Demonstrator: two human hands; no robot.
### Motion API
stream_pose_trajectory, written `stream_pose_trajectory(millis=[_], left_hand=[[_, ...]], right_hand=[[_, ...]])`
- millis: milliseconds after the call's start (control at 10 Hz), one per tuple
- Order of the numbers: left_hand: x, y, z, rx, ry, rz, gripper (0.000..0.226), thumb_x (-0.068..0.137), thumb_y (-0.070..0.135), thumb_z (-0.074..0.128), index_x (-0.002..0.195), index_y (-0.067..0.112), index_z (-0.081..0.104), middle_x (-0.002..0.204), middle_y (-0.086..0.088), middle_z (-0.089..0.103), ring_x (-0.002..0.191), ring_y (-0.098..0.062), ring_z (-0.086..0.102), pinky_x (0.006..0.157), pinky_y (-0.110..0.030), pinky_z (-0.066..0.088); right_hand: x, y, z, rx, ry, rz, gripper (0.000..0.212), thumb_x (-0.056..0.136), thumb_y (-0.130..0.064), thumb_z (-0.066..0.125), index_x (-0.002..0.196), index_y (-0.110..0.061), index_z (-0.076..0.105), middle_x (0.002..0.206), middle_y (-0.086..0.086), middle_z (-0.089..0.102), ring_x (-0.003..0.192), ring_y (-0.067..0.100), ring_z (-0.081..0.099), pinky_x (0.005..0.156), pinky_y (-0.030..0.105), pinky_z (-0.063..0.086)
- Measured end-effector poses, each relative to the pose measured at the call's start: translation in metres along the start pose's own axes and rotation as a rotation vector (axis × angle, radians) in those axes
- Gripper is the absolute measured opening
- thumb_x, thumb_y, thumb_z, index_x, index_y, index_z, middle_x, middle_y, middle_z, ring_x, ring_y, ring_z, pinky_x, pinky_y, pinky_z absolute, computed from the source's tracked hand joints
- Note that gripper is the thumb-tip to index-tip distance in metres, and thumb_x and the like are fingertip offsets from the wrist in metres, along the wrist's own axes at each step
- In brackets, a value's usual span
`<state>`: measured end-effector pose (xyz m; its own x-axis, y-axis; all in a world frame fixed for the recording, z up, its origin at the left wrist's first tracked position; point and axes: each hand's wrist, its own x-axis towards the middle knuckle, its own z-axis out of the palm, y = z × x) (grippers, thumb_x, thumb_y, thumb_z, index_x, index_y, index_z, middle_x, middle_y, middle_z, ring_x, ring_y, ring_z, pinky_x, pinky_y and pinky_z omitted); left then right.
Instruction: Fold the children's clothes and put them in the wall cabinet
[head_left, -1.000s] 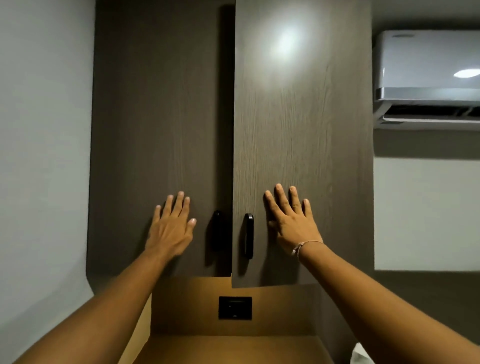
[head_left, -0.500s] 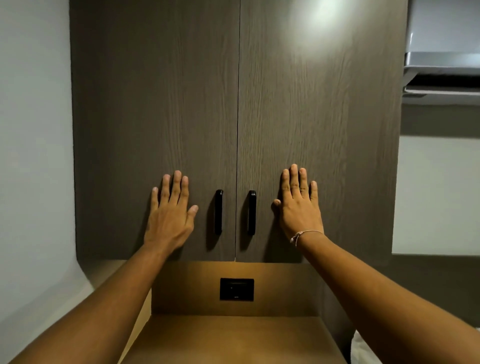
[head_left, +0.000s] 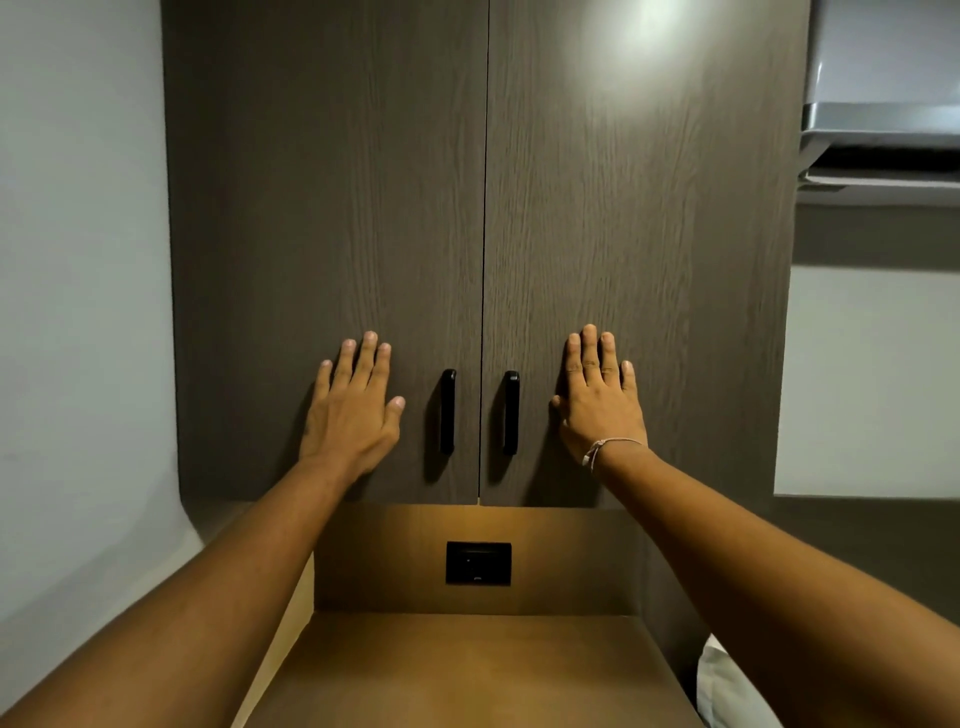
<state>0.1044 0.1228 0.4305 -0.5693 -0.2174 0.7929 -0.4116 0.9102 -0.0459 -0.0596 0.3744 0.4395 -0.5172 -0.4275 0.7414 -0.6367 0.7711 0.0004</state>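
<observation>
Wall cabinet shut, both doors flush. Left hand flat, fingers spread, left of handles; right hand flat, right of them. Handles vertical, between hands, equally near. Clothes unseen.

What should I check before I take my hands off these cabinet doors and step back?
1. Left door shut flush: ok, the seam down the middle is thin and even.
2. Right door shut flush: ok, its bottom edge lines up with the left one.
3. Left hand free: ok, flat on the door, holding nothing.
4. Right hand free: ok, flat on the door, clear of the handle.
5. Clothes inside the cabinet: cannot tell, the doors hide the interior.
6. Shelf below free of leftover clothes: ok on the visible part.
</observation>
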Motion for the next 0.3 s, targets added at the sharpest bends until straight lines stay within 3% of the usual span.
stream_pose_trajectory(millis=[300], left_hand=[[-0.012,-0.001,-0.024,0.089,-0.126,0.032,0.065,0.101,0.043,0.027,0.153,0.015,0.003,0.163,-0.008,-0.004,0.149,-0.028,-0.006,0.121,-0.048,0.005]], right_hand=[[-0.022,-0.001,-0.024,0.018,-0.084,-0.014,0.067,0.101,-0.029,0.033,0.151,-0.013,-0.008,0.161,0.009,-0.013,0.147,0.031,-0.011,0.119,0.054,0.005]])
